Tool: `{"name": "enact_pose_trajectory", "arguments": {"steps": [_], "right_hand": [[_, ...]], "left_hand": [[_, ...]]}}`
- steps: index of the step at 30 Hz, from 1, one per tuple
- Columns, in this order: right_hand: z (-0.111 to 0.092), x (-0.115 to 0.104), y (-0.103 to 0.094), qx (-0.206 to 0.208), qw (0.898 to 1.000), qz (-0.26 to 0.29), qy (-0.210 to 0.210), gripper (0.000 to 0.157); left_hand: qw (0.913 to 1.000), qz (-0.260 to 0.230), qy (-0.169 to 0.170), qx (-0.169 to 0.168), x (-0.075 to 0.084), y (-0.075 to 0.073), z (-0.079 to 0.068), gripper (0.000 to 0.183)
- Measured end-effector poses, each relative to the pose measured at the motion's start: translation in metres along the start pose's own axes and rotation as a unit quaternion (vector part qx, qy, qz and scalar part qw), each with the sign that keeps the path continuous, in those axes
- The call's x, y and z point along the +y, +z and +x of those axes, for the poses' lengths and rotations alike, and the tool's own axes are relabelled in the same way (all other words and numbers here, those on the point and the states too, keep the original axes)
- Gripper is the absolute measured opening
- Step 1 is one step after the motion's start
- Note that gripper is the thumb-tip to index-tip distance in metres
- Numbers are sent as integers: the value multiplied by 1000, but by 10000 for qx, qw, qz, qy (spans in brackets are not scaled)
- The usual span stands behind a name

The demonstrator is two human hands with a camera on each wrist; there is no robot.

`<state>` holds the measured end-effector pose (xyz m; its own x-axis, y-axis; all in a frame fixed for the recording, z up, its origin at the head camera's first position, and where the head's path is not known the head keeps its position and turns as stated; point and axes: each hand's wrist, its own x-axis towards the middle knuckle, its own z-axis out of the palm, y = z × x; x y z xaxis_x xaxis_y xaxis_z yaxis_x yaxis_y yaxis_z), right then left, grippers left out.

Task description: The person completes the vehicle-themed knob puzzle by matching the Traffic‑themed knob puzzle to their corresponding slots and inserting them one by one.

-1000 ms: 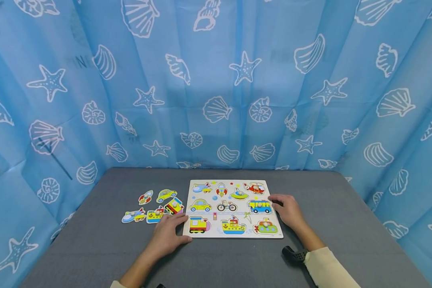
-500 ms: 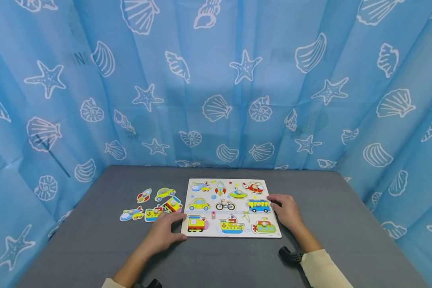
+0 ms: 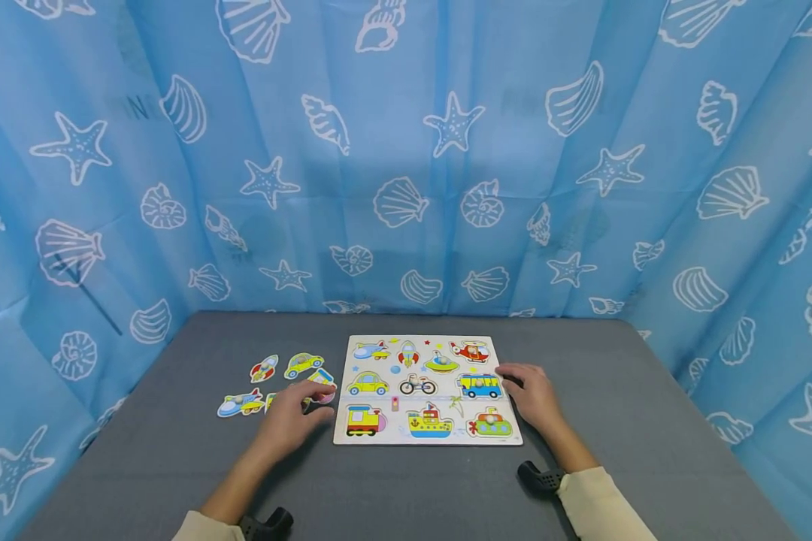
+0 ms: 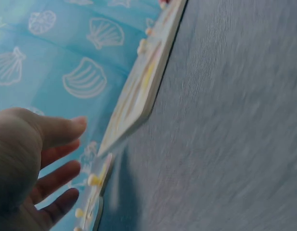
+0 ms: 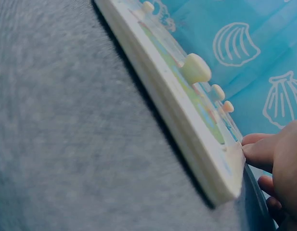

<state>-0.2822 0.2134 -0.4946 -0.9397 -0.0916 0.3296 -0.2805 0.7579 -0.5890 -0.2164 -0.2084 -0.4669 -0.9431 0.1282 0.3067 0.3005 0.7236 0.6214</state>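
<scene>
A white wooden puzzle board (image 3: pixel 444 394) with vehicle pictures lies flat on the table. Knobbed pieces such as the bus (image 3: pixel 479 385), submarine (image 3: pixel 490 422) and helicopter (image 3: pixel 470 351) sit in it. My left hand (image 3: pixel 286 421), fingers loosely spread and holding nothing, hovers left of the board over loose pieces. It partly covers the train piece (image 3: pixel 324 378) and most of the boat piece. At the board's right edge rests my right hand (image 3: pixel 533 397); in the right wrist view its thumb and forefinger (image 5: pixel 261 148) touch the edge.
Beyond the left hand lie the loose airplane piece (image 3: pixel 240 403), rocket piece (image 3: pixel 264 369) and yellow car piece (image 3: pixel 304 364). A blue shell-print curtain (image 3: pixel 379 150) hangs behind the grey table (image 3: pixel 406 496) and along its sides.
My left hand has come away from the board's left edge and moved left over the loose train and boat pieces. My right hand stays at the board's right edge.
</scene>
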Motion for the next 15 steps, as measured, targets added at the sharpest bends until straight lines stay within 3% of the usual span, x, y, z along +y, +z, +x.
{"name": "enact_pose_trajectory", "arguments": {"steps": [8, 15], "right_hand": [[0, -3, -3, -143, 9997, 53, 206, 26], [1, -3, -3, -153, 9998, 63, 59, 26]], "left_hand": [[9961, 557, 437, 532, -20, -4, 17, 29], [9956, 814, 329, 322, -31, -4, 25, 28]]}}
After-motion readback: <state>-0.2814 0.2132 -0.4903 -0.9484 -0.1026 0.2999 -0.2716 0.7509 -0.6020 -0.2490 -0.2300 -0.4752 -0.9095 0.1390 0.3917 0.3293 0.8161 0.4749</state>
